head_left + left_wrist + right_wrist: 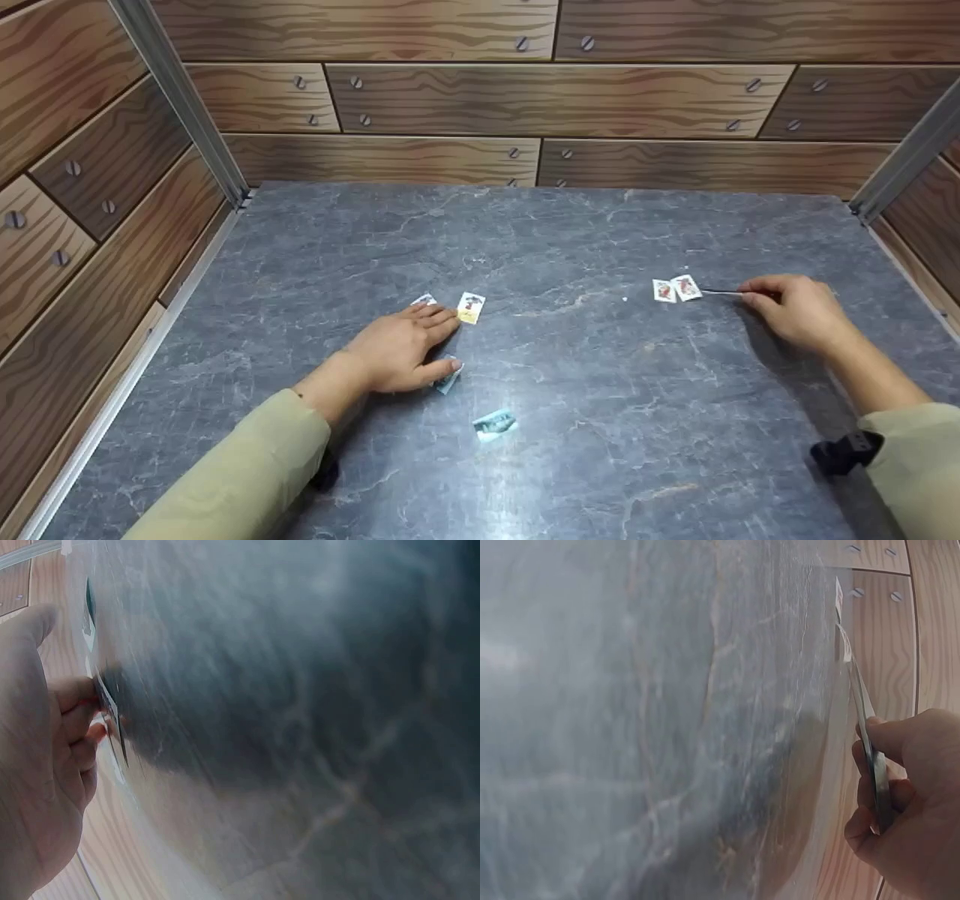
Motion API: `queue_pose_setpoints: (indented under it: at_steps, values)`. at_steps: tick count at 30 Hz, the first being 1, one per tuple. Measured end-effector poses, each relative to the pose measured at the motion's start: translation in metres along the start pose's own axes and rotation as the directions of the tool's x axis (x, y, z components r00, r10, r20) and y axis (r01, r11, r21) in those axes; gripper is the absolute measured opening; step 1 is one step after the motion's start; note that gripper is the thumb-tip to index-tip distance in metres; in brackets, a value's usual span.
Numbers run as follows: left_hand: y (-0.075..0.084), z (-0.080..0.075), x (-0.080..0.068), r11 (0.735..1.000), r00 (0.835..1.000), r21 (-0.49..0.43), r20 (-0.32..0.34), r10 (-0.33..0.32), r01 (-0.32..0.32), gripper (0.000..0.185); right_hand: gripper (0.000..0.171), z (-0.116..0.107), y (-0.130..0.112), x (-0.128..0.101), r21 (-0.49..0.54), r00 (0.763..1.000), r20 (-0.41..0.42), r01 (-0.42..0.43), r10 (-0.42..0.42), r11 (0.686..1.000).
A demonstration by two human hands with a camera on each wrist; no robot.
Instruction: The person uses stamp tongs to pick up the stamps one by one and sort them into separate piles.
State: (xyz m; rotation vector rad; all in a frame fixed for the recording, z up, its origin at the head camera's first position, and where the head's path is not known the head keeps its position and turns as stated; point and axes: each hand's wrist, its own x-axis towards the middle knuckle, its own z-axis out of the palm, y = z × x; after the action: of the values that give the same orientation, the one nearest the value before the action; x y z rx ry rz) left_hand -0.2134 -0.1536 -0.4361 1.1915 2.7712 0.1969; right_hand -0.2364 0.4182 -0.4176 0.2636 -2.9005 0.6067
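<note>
My right hand (799, 311) grips metal tweezers (864, 709) between thumb and fingers, low over the table. Their tips reach a small white card (686, 288) with a red printed figure. Just left of it, a similar card (664, 291) lies with its edge at the first one. My left hand (401, 349) rests palm down with extended fingers, partly covering a small card (424, 299). By its fingertips lies a card with a yellow strip (471, 311). A bluish card (449, 381) sticks out from beneath the thumb, partly hidden.
A teal picture card (495, 425) lies near the front middle of the grey marbled table (570, 352). Tiny white bits (625, 299) lie left of the right-hand cards. Wood-patterned walls (480, 97) stand along the back and sides.
</note>
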Motion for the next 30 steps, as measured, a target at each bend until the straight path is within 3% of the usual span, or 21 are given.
queue_pose_setpoints:
  at_steps: [6, 14, 30]
  values:
    - [0.0, 0.0004, -0.0001, 1.0, 1.0, -0.002, -0.004, 0.005, -0.005, 0.076, 0.021, -0.0027, 0.0015, -0.0017, -0.007, 1.0, -0.025, -0.006, 0.006, 1.0]
    - [-0.0006, 0.0009, 0.0003, 1.0, 1.0, 0.006, 0.007, -0.004, 0.004, 0.078, 0.025, -0.0056, 0.0015, -0.0032, -0.004, 0.999, 0.032, -0.016, 0.016, 1.0]
    - [-0.0003, -0.0001, 0.0007, 1.0, 1.0, -0.005, 0.01, -0.005, 0.005, 0.078, 0.025, -0.0074, 0.0005, -0.0047, 0.023, 0.999, 0.037, -0.027, 0.026, 0.999]
